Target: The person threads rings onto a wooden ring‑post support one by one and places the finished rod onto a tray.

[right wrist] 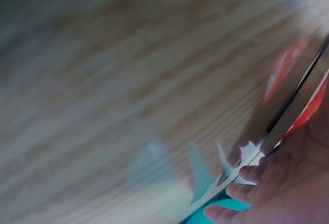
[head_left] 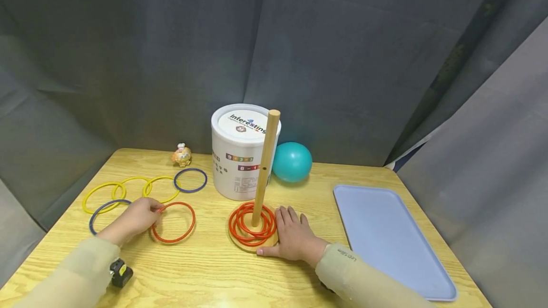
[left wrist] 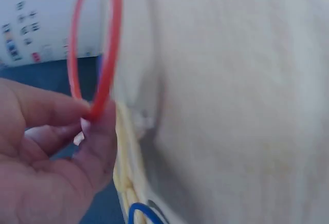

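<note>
My left hand (head_left: 138, 216) pinches the near-left edge of a red ring (head_left: 171, 241) between thumb and fingertips. In the left wrist view, that ring (left wrist: 106, 75) stands on edge above the pinch. Several red rings (head_left: 231, 225) lie piled around the foot of an upright wooden peg (head_left: 264, 168). My right hand (head_left: 295, 236) rests against the right side of the round wooden base, its fingers extended and thumb along the near edge. The right wrist view shows the right hand (right wrist: 288, 183) only in part.
Yellow rings (head_left: 87, 198) and a blue ring (head_left: 97, 213) lie on the left, another blue ring (head_left: 190, 191) farther back. Behind the peg stand a white tub (head_left: 233, 165) and a teal ball (head_left: 293, 162). A small figurine (head_left: 181, 156) is back left, a lavender tray (head_left: 389, 241) right.
</note>
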A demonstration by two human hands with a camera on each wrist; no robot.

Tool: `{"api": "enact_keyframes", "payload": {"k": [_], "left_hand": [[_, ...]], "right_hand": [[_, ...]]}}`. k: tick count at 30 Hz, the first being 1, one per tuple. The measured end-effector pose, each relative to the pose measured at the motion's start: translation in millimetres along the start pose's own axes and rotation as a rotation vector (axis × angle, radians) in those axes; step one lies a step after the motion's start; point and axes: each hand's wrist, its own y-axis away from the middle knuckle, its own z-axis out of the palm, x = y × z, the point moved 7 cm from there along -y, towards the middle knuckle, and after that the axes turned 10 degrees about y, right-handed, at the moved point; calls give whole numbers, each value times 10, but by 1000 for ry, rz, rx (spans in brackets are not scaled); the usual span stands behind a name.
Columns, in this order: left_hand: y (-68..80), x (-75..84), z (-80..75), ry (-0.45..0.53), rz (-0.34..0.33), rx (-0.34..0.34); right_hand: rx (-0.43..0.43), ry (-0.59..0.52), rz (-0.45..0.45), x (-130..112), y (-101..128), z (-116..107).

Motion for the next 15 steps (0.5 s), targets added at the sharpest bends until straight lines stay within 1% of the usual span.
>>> {"api": "enact_keyframes", "payload": {"k": [2,6,9,11,14,15], "left_hand": [[11,45,-23,152,-25,-8],[23,213,-55,400,-24,-16],[23,407,-93,515,21,-8],[26,567,-135,578,63,1],[52,864,-220,668,137,10],[62,978,-246,715,160,5]], "right_hand": [[0,-7,1,0,-5,-2],[3,-23,-3,8,-14,12],[5,-17,-8,14,-19,32],[8,-10,-9,18,-24,49],[17,-5,-7,23,-33,70],[17,-5,-5,25,-35,73]]}}
